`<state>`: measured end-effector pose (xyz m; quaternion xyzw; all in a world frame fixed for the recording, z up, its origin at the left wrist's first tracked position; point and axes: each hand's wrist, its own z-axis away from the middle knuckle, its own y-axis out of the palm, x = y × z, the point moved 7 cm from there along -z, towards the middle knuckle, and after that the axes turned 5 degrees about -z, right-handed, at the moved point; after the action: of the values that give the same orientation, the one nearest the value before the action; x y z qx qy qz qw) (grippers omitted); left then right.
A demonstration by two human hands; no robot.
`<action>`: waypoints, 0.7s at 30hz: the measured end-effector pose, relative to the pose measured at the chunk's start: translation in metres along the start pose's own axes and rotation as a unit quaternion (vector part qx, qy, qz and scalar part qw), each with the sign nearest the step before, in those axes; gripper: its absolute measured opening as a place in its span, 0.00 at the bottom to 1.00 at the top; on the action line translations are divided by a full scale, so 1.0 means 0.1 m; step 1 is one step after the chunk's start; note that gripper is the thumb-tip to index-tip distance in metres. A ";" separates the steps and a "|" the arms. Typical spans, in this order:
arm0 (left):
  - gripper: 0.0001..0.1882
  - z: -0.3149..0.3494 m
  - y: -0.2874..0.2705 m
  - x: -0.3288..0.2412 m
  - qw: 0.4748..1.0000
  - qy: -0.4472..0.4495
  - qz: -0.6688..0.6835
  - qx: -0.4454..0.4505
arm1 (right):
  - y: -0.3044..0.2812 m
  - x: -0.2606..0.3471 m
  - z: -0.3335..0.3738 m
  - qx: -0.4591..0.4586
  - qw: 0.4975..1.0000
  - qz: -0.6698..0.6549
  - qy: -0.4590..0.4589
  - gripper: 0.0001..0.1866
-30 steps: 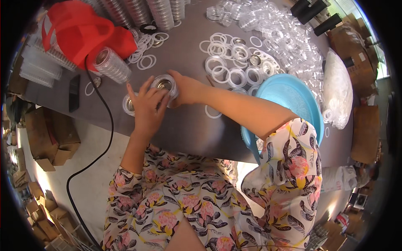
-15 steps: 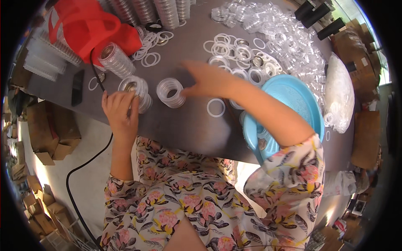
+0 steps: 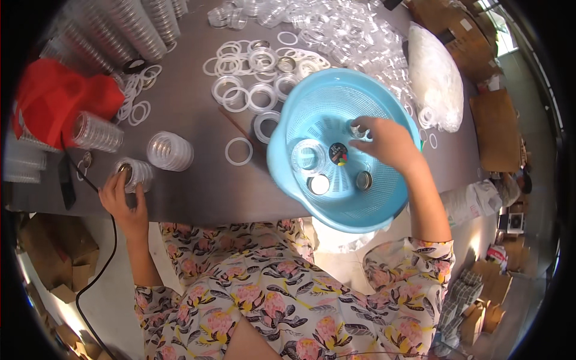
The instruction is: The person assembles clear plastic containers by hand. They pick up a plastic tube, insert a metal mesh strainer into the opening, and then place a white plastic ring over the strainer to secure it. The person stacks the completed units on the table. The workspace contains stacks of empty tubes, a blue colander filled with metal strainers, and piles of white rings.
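Note:
My left hand (image 3: 124, 197) is at the left near the table's front edge, its fingers closed round a short stack of clear plastic rings (image 3: 141, 174) with a metal piece in it. Just beyond stands another stack of clear round pieces (image 3: 171, 151), apart from that hand. My right hand (image 3: 389, 144) reaches inside a light blue colander (image 3: 288, 171). Its fingers and thumb pinch a small clear round piece (image 3: 359, 130), partly hidden by them. Lower in the colander are a clear ring (image 3: 308, 157), a white-faced disc (image 3: 318, 185) and a metal disc (image 3: 364, 180).
White and clear rings (image 3: 231, 63) lie loose beyond the colander's left side. Clear plastic pieces (image 3: 336, 30) are heaped at the back. A red bag (image 3: 57, 93) and tall stacks (image 3: 108, 36) stand at the left, with a black cable (image 3: 114, 240) hanging there. A white plastic sack (image 3: 435, 78) lies right.
My right hand has moved right from near the ring stacks into the colander. The view has turned right, so the colander shows fully. My left hand stays at its stack.

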<state>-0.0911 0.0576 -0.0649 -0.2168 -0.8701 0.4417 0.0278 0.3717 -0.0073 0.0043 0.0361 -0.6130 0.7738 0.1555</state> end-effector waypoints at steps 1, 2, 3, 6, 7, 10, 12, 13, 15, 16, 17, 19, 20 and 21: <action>0.22 -0.02 0.01 -0.04 1.000 0.003 0.009 0.000 | 0.11 -0.08 0.04 -0.016 0.999 0.038 -0.013 0.22; 0.22 -0.04 0.00 -0.10 1.000 0.008 0.015 0.001 | 0.20 -0.13 0.06 -0.053 0.997 0.054 -0.016 0.17; 0.21 -0.07 -0.01 -0.15 1.000 0.011 0.021 0.000 | 0.31 -0.23 0.03 -0.052 0.996 0.067 0.009 0.15; 0.21 -0.13 -0.10 -0.32 0.999 0.043 0.022 -0.019 | 0.54 -0.46 -0.20 -0.052 0.991 0.115 0.034 0.08; 0.20 -0.14 -0.14 -0.36 0.997 0.052 0.040 -0.028 | 0.50 -0.52 -0.21 -0.048 0.992 0.111 0.048 0.08; 0.19 -0.10 -0.29 -0.40 0.995 0.057 0.071 -0.046 | 0.26 -0.30 -0.30 -0.015 0.993 0.104 0.052 0.08; 0.18 -0.12 -0.25 -0.47 0.990 0.048 0.122 -0.048 | 0.29 -0.28 -0.27 -0.010 0.995 0.092 0.035 0.16; 0.18 -0.10 -0.28 -0.46 0.991 0.050 0.117 -0.047 | 0.33 -0.23 -0.26 -0.028 0.995 0.093 0.020 0.19; 0.17 -0.07 -0.29 -0.53 0.990 0.054 0.120 -0.043 | 0.47 -0.36 -0.31 -0.012 0.990 0.135 0.048 0.20; 0.17 -0.05 -0.27 -0.52 0.990 0.050 0.125 -0.042 | 0.54 -0.43 -0.33 -0.002 0.986 0.157 0.062 0.20; 0.16 -0.04 -0.26 -0.50 0.990 0.049 0.129 -0.039 | 0.59 -0.52 -0.35 -0.018 0.987 0.144 0.065 0.19; 0.16 0.01 -0.25 -0.47 0.990 0.048 0.131 -0.037 | 0.62 -0.64 -0.41 -0.053 0.989 0.118 0.066 0.17; 0.16 0.02 -0.26 -0.47 0.990 0.049 0.129 -0.035 | 0.59 -0.63 -0.44 -0.040 0.990 0.118 0.066 0.16; 0.16 0.02 -0.28 -0.47 0.990 0.050 0.129 -0.034 | 0.54 -0.61 -0.45 -0.027 0.990 0.118 0.067 0.15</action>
<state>-0.0588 0.0230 -0.0379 -0.3496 -0.8471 0.4001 0.0066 0.4203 0.0128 -0.0727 -0.0926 -0.6216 0.7707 0.1050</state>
